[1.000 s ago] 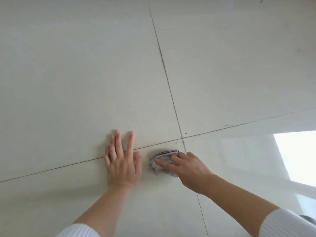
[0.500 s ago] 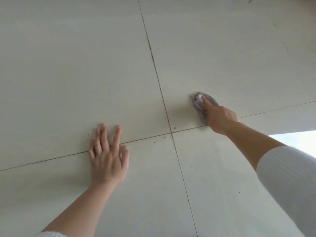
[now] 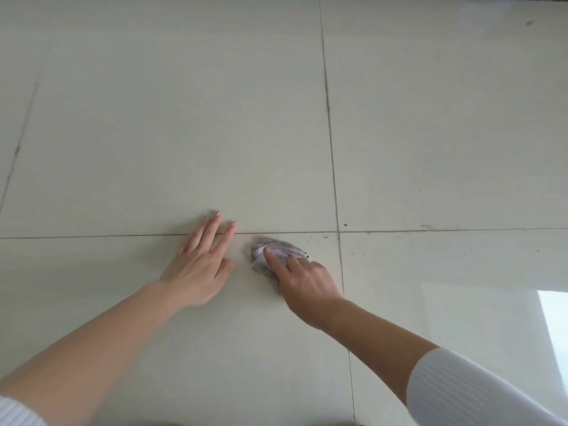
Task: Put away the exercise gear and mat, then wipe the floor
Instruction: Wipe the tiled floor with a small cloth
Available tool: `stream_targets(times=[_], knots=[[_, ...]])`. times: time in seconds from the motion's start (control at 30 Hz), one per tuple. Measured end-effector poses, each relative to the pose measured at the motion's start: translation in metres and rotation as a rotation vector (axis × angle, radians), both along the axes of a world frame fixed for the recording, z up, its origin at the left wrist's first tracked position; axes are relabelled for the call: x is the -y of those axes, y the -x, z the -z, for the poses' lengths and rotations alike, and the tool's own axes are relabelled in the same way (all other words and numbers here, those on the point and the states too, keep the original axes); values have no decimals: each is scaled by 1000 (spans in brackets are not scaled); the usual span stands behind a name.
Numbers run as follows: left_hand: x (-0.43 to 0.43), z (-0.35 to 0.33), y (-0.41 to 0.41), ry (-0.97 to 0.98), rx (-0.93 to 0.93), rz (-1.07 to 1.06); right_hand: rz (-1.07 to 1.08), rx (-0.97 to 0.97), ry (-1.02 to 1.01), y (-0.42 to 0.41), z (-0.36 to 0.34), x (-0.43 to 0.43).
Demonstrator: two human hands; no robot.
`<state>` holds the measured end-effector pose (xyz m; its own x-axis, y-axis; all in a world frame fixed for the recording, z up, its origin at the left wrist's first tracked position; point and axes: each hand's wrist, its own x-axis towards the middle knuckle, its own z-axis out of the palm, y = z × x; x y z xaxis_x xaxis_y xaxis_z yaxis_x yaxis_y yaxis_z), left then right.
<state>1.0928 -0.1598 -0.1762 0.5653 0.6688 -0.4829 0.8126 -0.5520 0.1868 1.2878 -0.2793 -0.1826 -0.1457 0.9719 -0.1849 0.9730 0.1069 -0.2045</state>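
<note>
A crumpled grey cloth (image 3: 278, 248) lies on the pale tiled floor (image 3: 172, 124), just below a grout line. My right hand (image 3: 302, 282) grips it from behind, index finger stretched over the top, and much of the cloth is hidden under my palm. My left hand (image 3: 203, 262) rests flat on the floor just left of the cloth, fingers straight and crossing the grout line. No exercise gear or mat is in view.
Dark specks of dirt (image 3: 345, 224) lie near the crossing of the grout lines right of the cloth. A bright window reflection (image 3: 553, 315) shines on the floor at the right edge. Large tiles stretch away on all sides.
My right hand has swept the cloth back from the far right tile to beside my left hand. The left hand stays flat on the floor; the view has shifted.
</note>
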Motion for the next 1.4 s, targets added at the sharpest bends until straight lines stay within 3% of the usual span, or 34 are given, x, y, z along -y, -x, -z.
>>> stream_targets(times=[0.1,0.17,0.27,0.37,0.43,0.57,0.73,0.87,0.97,1.07,1.13,1.3,1.4], knots=[[-5,-7,16,-19,-65,-47,-280,-46,-54,-7,5,2],[-12,-4,17,-39,-62,-110,-333,-10,-61,-28,8,-14],[-21,8,18,-73,-31,-198,46,62,-70,-69,-4,-50],[-21,18,19,-80,-9,-224,488,102,120,-113,-16,-68],[-20,20,19,-67,15,-233,632,155,166,-129,-20,-73],[-29,20,32,-79,88,-170,776,-1,143,-109,-22,-98],[-44,21,70,-109,161,-52,448,-85,26,-16,-11,-123],[-61,37,99,-237,124,-276,-60,-111,-24,54,-2,-92],[-72,41,106,-287,105,-301,-404,-78,-55,75,5,-67],[-71,46,105,-353,128,-288,-463,-54,-83,49,10,-77],[-69,49,106,-375,147,-292,-289,1,-87,20,5,-93],[-70,53,107,-415,180,-287,397,156,45,-51,-6,-148],[-69,54,107,-427,180,-286,717,111,99,-67,-6,-188]])
